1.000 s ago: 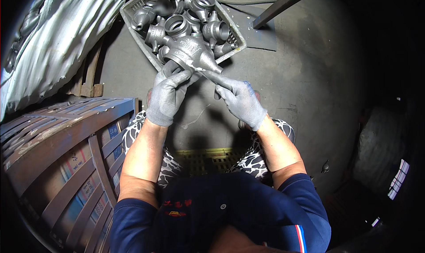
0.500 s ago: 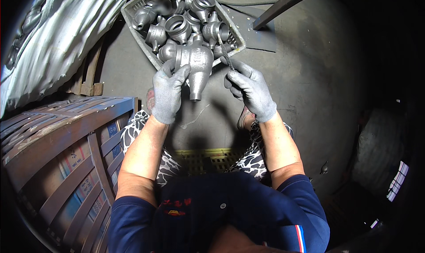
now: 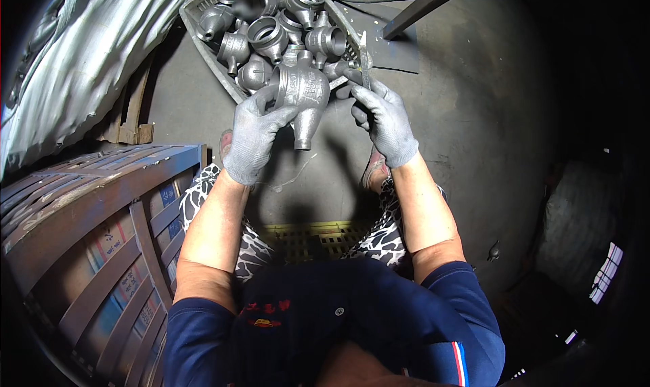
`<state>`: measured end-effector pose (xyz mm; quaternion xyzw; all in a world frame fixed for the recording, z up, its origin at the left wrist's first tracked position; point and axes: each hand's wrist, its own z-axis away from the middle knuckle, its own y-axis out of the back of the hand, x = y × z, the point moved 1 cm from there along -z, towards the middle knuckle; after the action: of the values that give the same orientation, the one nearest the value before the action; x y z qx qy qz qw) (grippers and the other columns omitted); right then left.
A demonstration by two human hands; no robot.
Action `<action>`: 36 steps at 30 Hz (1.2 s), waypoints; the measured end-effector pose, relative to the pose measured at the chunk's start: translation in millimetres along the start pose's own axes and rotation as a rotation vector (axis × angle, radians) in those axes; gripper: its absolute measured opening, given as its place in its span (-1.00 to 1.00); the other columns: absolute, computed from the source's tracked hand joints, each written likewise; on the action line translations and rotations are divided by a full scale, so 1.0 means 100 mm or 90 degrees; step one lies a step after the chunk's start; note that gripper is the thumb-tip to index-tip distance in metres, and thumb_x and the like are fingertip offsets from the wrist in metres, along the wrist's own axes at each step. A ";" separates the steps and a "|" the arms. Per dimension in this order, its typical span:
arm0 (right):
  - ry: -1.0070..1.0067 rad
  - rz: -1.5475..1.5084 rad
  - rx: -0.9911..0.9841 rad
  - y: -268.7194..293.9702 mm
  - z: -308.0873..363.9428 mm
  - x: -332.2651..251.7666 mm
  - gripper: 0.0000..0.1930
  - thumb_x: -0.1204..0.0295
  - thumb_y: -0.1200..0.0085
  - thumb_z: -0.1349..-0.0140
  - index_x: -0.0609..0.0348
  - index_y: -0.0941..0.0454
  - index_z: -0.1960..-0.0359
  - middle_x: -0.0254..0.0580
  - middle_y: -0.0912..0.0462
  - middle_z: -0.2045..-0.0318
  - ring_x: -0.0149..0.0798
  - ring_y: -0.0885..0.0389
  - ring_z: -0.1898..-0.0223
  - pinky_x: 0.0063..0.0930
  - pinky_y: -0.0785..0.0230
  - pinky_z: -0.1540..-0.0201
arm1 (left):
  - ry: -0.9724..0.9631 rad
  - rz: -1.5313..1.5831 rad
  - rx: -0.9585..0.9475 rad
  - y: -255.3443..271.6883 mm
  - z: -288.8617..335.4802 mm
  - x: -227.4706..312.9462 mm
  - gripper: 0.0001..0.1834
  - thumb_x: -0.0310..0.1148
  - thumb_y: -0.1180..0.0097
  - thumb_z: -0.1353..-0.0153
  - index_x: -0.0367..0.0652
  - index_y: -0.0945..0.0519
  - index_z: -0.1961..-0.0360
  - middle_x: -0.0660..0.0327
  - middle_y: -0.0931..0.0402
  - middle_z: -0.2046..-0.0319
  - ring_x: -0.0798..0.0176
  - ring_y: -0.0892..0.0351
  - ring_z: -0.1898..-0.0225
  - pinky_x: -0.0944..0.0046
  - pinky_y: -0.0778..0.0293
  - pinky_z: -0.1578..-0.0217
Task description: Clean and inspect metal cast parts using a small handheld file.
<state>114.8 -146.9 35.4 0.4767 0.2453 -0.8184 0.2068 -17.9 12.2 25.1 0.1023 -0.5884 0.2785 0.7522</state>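
Holding one metal casting (image 3: pixel 302 93), left hand (image 3: pixel 254 135); right hand (image 3: pixel 384 116) grips one file (image 3: pixel 363 61).

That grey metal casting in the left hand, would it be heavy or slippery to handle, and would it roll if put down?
The casting looks like thick-walled metal, so probably heavy for its size and rigid. Its dull, rough surface and the gloved left hand suggest a decent grip. Its rounded body narrowing to a spout might roll in an arc.

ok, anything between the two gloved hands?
Head view: the grey metal casting, gripped by the left hand; the right hand holds a thin flat tool beside it.
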 end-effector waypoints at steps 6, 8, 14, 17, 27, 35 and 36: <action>0.019 0.059 0.009 0.00 -0.07 0.01 -0.61 0.32 0.06 -0.27 0.22 -0.42 -0.09 -0.49 -0.47 0.47 -0.63 -0.21 0.63 -0.78 -0.03 0.63 | -0.005 0.013 -0.013 0.00 0.04 0.00 -0.68 -0.48 -0.14 -0.02 -0.40 -0.53 0.16 0.26 -0.52 0.39 0.47 -0.41 0.40 0.45 -0.35 0.36; -0.013 0.053 0.041 -0.06 -0.08 -0.02 -0.60 0.25 0.04 -0.27 0.19 -0.44 -0.08 -0.49 -0.45 0.50 -0.63 -0.22 0.62 -0.79 -0.03 0.64 | 0.007 0.041 -0.009 0.00 0.05 0.01 -0.73 -0.46 -0.15 -0.02 -0.38 -0.56 0.22 0.29 -0.50 0.44 0.49 -0.39 0.43 0.45 -0.33 0.39; -0.021 0.071 0.009 -0.06 -0.08 0.03 -0.65 0.19 0.06 -0.29 0.15 -0.49 0.05 -0.47 -0.44 0.55 -0.65 -0.22 0.63 -0.78 -0.01 0.65 | 0.023 -0.017 0.074 -0.03 0.05 0.03 -0.85 -0.34 -0.17 -0.08 -0.18 -0.56 0.54 0.44 -0.37 0.67 0.57 -0.24 0.62 0.52 -0.13 0.59; -0.055 0.063 0.024 -0.09 -0.11 0.04 -0.72 0.26 -0.05 -0.24 0.12 -0.52 0.09 -0.50 -0.44 0.56 -0.65 -0.23 0.67 -0.77 -0.01 0.68 | 0.043 0.021 0.034 -0.01 0.05 0.07 -0.85 -0.35 -0.18 -0.07 -0.20 -0.56 0.53 0.44 -0.38 0.66 0.58 -0.24 0.61 0.51 -0.14 0.59; -0.041 -0.011 -0.019 -0.01 -0.19 0.11 -0.72 0.23 -0.05 -0.24 0.10 -0.55 0.11 -0.52 -0.42 0.58 -0.66 -0.20 0.67 -0.76 0.03 0.68 | 0.035 0.069 -0.094 0.01 0.05 0.01 -0.74 -0.44 -0.16 -0.04 -0.36 -0.56 0.23 0.26 -0.53 0.41 0.44 -0.44 0.38 0.43 -0.34 0.32; -0.049 -0.002 -0.048 -0.03 -0.17 0.11 -0.70 0.25 0.04 -0.29 0.19 -0.54 0.09 -0.46 -0.52 0.54 -0.65 -0.24 0.65 -0.78 -0.01 0.62 | 0.062 0.044 -0.055 -0.03 0.07 0.06 -0.81 -0.34 -0.16 -0.09 -0.29 -0.59 0.42 0.34 -0.47 0.57 0.50 -0.36 0.54 0.46 -0.27 0.50; -0.067 0.003 -0.055 -0.01 -0.18 0.12 -0.70 0.26 0.04 -0.29 0.19 -0.54 0.09 -0.46 -0.53 0.53 -0.66 -0.23 0.66 -0.80 -0.01 0.63 | 0.062 0.043 -0.056 -0.02 0.07 0.06 -0.81 -0.34 -0.16 -0.09 -0.29 -0.59 0.42 0.34 -0.47 0.57 0.50 -0.36 0.54 0.46 -0.27 0.50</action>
<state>120.4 -136.4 17.7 0.4245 0.2681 -0.8303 0.2417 -21.4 9.5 33.4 0.0355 -0.5660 0.2823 0.7738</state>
